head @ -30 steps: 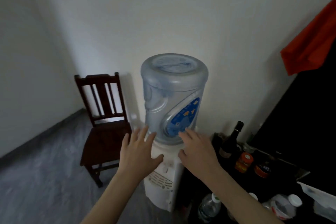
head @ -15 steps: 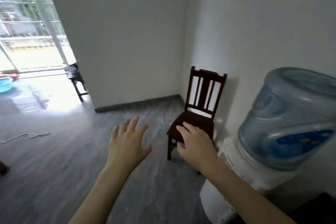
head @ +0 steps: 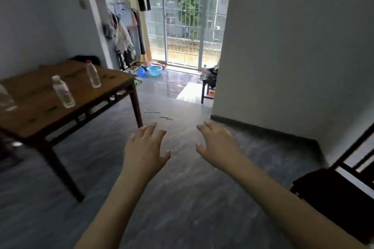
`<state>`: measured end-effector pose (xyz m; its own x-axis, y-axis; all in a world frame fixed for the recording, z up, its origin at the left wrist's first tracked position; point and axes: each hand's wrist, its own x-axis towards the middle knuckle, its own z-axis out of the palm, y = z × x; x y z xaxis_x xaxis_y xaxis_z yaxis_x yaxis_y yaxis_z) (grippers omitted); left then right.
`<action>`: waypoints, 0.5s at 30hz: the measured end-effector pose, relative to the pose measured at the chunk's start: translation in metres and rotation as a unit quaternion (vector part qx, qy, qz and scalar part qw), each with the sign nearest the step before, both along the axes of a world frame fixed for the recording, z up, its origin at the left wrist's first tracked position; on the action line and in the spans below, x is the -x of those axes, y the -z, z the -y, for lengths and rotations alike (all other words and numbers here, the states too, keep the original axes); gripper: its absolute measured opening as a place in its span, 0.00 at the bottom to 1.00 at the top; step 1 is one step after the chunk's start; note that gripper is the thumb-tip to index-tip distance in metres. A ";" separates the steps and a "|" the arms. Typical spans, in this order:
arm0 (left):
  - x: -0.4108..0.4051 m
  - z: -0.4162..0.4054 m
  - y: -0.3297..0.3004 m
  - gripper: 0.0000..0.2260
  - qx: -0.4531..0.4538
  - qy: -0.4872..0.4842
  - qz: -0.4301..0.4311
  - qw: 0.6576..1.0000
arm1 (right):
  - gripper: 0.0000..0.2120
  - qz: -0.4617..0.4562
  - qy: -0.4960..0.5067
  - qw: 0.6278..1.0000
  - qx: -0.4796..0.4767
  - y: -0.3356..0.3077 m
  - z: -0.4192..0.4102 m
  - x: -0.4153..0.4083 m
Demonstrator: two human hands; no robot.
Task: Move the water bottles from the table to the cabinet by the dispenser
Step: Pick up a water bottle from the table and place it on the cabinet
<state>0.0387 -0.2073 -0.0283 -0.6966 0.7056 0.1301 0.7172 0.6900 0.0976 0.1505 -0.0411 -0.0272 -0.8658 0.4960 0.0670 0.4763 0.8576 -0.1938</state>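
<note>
A brown wooden table (head: pixel 42 111) stands at the left. Three clear water bottles stand upright on it: one with a pink cap (head: pixel 93 75) near the far side, one with a white cap (head: pixel 63 92) in the middle, and a blurred one (head: pixel 5 95) cut off by the left edge. My left hand (head: pixel 146 147) and my right hand (head: pixel 217 143) are stretched out over the grey floor, fingers spread, holding nothing. Both hands are well to the right of the table. The dispenser and the cabinet are out of view.
A dark wooden chair (head: pixel 342 194) sits at the lower right by the wall. A white cord (head: pixel 159 114) lies on the floor beyond the table's leg. A blue basin (head: pixel 154 70), hanging clothes and a small dark stool (head: pixel 208 89) stand near the balcony door.
The view has swung left, away from the dispenser and chair, onto the table with the bottles. Both hands stay raised and empty.
</note>
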 end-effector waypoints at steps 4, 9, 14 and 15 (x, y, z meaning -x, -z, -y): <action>0.036 0.075 0.007 0.32 0.010 -0.091 0.015 0.996 | 0.30 0.008 -0.095 0.995 0.004 -0.003 0.064 0.068; 0.063 0.152 0.009 0.34 0.035 -0.186 0.027 0.982 | 0.28 0.015 -0.213 0.977 0.004 -0.001 0.137 0.135; 0.073 0.206 0.007 0.33 0.038 -0.280 0.027 0.959 | 0.29 0.006 -0.304 0.953 0.009 0.004 0.191 0.179; 0.073 0.213 0.007 0.33 0.039 -0.297 0.026 0.954 | 0.29 0.006 -0.319 0.948 0.009 0.006 0.199 0.185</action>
